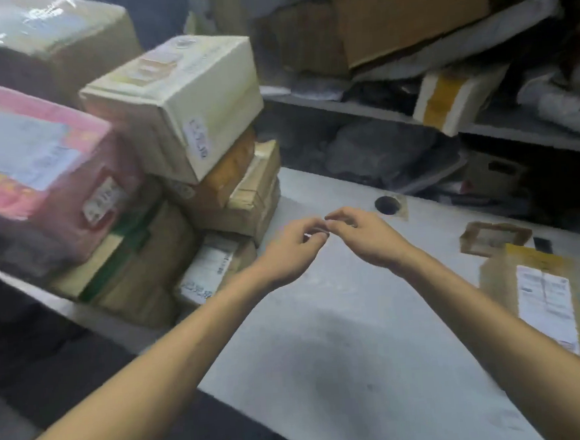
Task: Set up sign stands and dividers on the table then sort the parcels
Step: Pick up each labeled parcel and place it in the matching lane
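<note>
Both bare forearms point(121, 386) reach forward over the white table point(324, 337), and the left hand point(294, 245) and right hand point(363, 235) meet above its middle. Their fingers are curled and their fingertips touch. Whether they pinch something small between them I cannot tell (the spot is blurred).

Just left of the hands, a stack of parcels point(232, 203) fills the table's left end. A cream box point(174, 100) sits tilted on top, and a pink parcel point(38, 168) leans beside it. On the right side of the table lies a flat parcel point(540, 291) with a white label, with a small parcel point(494, 238) just behind it. A round hole point(387, 204) shows in the table beyond the hands. Behind the table, a shelf point(359, 106) holds more boxes and bags.
</note>
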### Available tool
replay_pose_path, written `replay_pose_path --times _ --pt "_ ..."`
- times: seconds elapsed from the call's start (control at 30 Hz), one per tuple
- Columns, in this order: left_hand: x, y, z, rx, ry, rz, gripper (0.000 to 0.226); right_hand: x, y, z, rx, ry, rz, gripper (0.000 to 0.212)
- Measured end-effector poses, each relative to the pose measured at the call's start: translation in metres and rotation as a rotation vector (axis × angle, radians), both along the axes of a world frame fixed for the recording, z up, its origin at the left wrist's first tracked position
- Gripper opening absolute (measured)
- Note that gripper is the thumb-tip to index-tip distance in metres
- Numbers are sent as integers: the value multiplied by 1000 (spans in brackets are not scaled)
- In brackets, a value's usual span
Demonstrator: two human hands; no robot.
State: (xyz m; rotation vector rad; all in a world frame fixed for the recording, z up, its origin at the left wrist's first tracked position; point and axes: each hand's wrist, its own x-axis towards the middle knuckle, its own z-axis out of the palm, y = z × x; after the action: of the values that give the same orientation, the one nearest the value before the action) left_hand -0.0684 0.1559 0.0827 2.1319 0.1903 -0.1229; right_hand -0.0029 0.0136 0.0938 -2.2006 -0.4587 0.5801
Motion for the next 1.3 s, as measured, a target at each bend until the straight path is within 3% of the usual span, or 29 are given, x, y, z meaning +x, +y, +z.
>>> replay_pose_path --times 0.13,0.23,0.43,0.57,0.63,0.77,0.93,1.07,1.13,1.3 --pt "-21 73 8 -1 -48 147 25 -13 74 13 6 -35 103 36" --pt "-32 109 23 -37 -159 174 27 -12 117 22 57 -40 61 42" --pt "-23 141 98 -30 -592 235 24 7 180 71 476 212 -248 71" --pt "-16 153 127 52 -701 189 20 15 204 98 514 411 -232 115" --pt "-16 157 127 86 -709 156 20 18 210 101 525 490 -252 123" --pt "-25 162 124 58 -727 166 21 16 214 111 547 545 -308 105" --pt "-31 164 134 142 -877 226 31 7 192 132 567 548 -419 49" --pt "-22 148 132 439 -743 294 94 -2 159 143 632 513 -507 53" --pt "-15 130 127 457 -676 287 118 -8 138 142 666 522 -520 68" --pt "-4 75 111 283 -638 150 133 -37 67 137 657 536 -631 71"
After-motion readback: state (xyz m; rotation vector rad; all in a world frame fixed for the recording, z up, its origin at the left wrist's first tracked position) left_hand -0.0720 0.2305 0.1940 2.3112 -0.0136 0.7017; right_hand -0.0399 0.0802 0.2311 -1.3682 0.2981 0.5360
